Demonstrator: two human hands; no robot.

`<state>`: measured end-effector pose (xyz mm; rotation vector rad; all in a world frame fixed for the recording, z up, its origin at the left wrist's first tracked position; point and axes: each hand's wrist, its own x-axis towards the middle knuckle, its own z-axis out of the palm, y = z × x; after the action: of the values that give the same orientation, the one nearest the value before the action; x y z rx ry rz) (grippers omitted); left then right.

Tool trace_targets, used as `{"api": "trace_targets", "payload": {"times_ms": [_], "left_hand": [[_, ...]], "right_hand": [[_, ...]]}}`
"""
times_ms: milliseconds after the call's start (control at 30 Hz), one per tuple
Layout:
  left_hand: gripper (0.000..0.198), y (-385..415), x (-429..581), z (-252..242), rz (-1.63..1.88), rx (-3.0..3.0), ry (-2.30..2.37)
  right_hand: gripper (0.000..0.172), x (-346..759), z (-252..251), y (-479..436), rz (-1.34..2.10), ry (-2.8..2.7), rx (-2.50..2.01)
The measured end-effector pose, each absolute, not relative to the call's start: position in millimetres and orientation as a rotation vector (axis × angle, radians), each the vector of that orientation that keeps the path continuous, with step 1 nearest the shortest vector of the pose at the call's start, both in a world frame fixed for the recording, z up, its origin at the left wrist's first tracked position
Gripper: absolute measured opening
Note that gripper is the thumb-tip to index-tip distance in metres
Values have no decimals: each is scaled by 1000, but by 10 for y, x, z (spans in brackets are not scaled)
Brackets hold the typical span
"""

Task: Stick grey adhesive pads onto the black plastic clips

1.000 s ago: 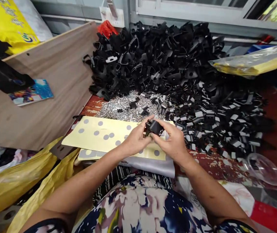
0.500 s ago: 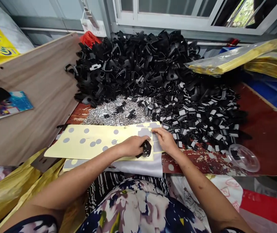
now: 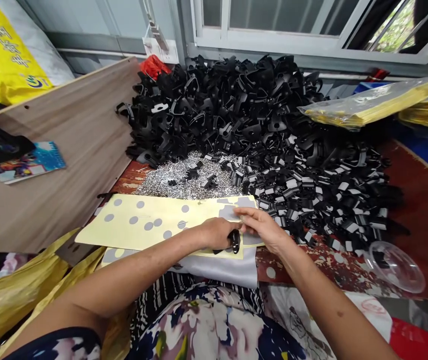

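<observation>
My left hand point(image 3: 219, 234) is closed around a small black plastic part point(image 3: 234, 241), just above a pale yellow sticker sheet point(image 3: 104, 232) with grey round spots. Close against it, my right hand point(image 3: 264, 227) has its thumb and index finger pinched together at the left fingertips, its other fingers reaching forward. Whatever sits in that pinch is too small or hidden to name. Beyond the sheet lies a heap of small shiny metal pins point(image 3: 168, 177). Small black parts with pale grey patches point(image 3: 296, 190) spread to the right of it.
A high pile of black plastic pieces point(image 3: 217, 100) stands against the window wall. At the right are a clear plastic bowl point(image 3: 411, 277) and plastic-wrapped yellow sheets point(image 3: 379, 102). A wooden board point(image 3: 74, 130) slants along the left, bearing a colourful notebook point(image 3: 44, 160).
My right hand has come off the sheet's right edge and moved in to the left fingertips. The black part has turned in my left hand. The view has shifted slightly.
</observation>
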<state>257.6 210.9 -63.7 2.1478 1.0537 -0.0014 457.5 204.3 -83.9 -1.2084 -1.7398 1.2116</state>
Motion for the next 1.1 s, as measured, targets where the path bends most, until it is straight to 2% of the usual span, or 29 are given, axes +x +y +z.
{"api": "trace_targets", "payload": {"times_ms": [100,167,233,300,367,433,500,567,733,1100], "left_hand": [[23,2094,2607,-659,62,2115,1017],[22,2096,2584,-661,60,2109,1024],[36,2098,2504,-651,59,2029,1018],[55,2083,2371,-631,154,1753,975],[63,2033,2214,-604,411,1361,955],[66,1948,2074,-570,732,1044,969],[69,1844,1986,-531,961,847,953],[69,1743,1961,-494,1042,711,876],[53,1629,2048,-453,1062,564,740],[47,1591,2080,-443,1022,571,606]], "right_hand": [[39,4322,-429,2017,1745,-1450,-1110],[40,4162,-135,2007,1860,-1321,-988],[38,4092,83,1998,1746,-1362,-886],[37,4134,155,1984,1436,-1450,-894],[36,4253,73,1958,1067,-1483,-1002],[31,4375,-107,1907,862,-1479,-1117],[27,4434,-295,1832,875,-1502,-1169],[28,4403,-425,1749,945,-1517,-1167],[25,4133,-493,1656,1040,-1507,-1090],[26,4016,-588,1697,1060,-1457,-1073]]}}
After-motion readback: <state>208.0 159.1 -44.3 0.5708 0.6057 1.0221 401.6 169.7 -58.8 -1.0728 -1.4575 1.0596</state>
